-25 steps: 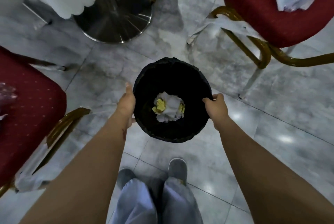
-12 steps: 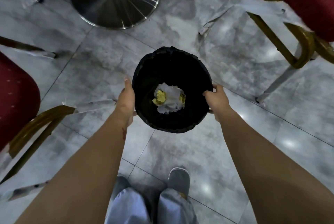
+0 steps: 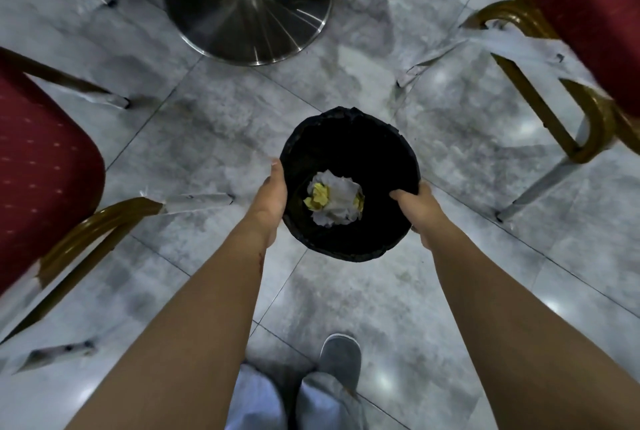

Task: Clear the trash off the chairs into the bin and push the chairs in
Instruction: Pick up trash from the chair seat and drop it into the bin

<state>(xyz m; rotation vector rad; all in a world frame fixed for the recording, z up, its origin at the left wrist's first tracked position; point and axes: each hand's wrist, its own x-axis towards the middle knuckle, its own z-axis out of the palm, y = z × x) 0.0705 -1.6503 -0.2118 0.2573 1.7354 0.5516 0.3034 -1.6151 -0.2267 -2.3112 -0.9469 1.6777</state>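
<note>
A round black bin (image 3: 349,131) lined with a black bag sits between my hands over the marble floor. Crumpled white and yellow paper trash (image 3: 335,201) lies at its bottom. My left hand (image 3: 269,194) presses flat against the bin's left side, thumb up along the rim. My right hand (image 3: 417,207) grips the right rim, fingers curled over the edge. A red chair (image 3: 41,159) with a gold frame stands at the left; another red chair (image 3: 585,3) stands at the upper right. No trash shows on the visible parts of their seats.
The shiny steel table base (image 3: 247,3) stands on the floor straight ahead beyond the bin. Gold chair legs wrapped in torn plastic (image 3: 519,45) reach into the floor space on both sides. My feet in grey shoes (image 3: 339,360) are at the bottom.
The bin has come lower and a little right between the chairs, both hands still on it. The view tilted down, so the right chair's seat with its white trash slid out of sight.
</note>
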